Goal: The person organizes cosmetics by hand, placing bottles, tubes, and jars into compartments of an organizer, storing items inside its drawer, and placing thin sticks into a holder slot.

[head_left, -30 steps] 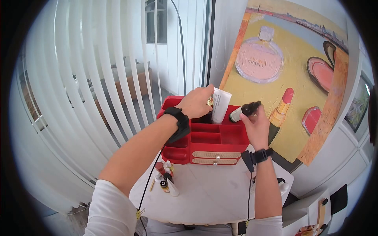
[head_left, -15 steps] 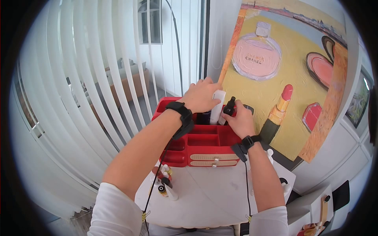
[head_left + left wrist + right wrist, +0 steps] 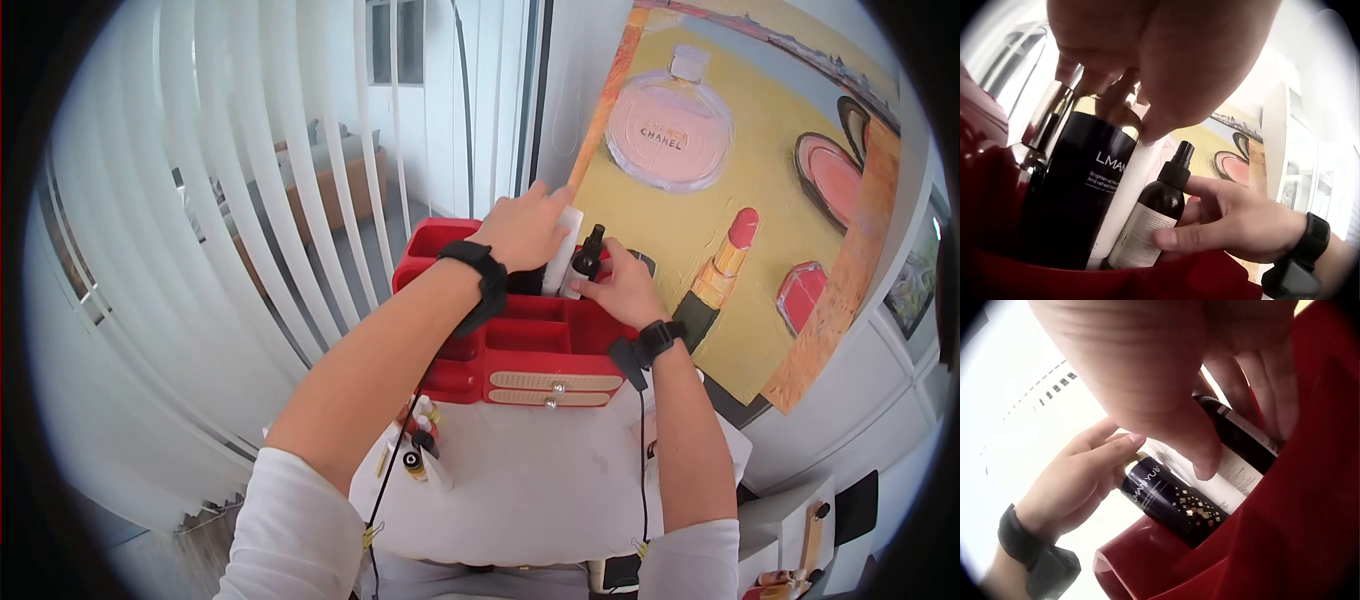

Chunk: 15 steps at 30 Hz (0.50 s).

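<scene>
A red cosmetics organizer (image 3: 590, 325) stands on the table with bottles in its back compartment. My right hand (image 3: 632, 285) grips a dark spray bottle (image 3: 588, 258) with a pale label, thumb across the label in the left wrist view. The bottle leans, its base inside the organizer. My left hand (image 3: 520, 235) holds the upper end of a white tube (image 3: 564, 255) next to it, thumb on the near side; its other fingers are partly hidden. Against the tube stands a dark bottle (image 3: 1075, 181) with a gold cap (image 3: 1088, 105), close under the left hand's fingers.
Several small bottles (image 3: 428, 460) stand on the white table (image 3: 530, 490) at front left. A large painting (image 3: 750, 190) leans behind the organizer at right. Vertical blinds (image 3: 220, 240) hang on the left. Cables (image 3: 643, 470) run from both wrist straps.
My right hand has brought the spray bottle leftward from the organizer's right side, turning it from lying tilted to nearly upright beside the tube. My left hand has shifted onto the tube's top.
</scene>
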{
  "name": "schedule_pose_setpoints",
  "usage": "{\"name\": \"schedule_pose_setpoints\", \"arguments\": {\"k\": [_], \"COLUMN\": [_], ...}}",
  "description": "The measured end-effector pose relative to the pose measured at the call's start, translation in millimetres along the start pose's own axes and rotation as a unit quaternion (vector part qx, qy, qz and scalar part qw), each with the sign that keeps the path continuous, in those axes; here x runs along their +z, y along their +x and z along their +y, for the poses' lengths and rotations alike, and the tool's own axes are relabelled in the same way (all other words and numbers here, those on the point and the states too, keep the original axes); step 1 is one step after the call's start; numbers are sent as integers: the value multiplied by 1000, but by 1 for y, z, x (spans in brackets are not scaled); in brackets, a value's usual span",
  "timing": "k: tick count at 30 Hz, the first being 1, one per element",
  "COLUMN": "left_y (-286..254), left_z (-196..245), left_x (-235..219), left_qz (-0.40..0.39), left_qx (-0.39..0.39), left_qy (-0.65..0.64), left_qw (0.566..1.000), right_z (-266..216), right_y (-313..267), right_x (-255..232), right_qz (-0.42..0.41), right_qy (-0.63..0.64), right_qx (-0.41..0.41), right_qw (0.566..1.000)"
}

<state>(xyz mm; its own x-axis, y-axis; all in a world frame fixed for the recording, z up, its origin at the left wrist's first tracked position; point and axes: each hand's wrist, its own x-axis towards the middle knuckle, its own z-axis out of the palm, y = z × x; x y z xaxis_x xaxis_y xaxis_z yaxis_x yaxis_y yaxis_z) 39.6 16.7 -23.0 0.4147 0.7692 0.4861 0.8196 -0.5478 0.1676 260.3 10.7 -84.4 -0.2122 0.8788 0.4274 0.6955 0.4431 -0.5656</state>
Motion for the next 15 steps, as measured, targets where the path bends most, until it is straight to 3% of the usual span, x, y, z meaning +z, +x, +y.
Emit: {"name": "schedule_pose_setpoints", "arguments": {"k": [2,5,8,10,15], "left_y": [1,-5,-5,1,14], "left_z": [0,6,3,5,14], "left_x": [6,-1,0,-1,6], "left_qz": [58,69,72,71,85], "left_qx": [6,-9,9,35,-65], "left_qy": [-43,-55,9,37,97], "left_qw": [997,996,997,996,990], "right_z": [-1,-3,7,1,-6], "right_y": [-2,-8,-4,-6,-8], "right_x": [0,3,6,2,-3], "right_qz": [-44,-72,-67,-62,-25], "right_qy": [33,-27,45,12,-45], "right_qx": [12,21,12,23,32], "right_qw": [998,997,997,998,998]}}
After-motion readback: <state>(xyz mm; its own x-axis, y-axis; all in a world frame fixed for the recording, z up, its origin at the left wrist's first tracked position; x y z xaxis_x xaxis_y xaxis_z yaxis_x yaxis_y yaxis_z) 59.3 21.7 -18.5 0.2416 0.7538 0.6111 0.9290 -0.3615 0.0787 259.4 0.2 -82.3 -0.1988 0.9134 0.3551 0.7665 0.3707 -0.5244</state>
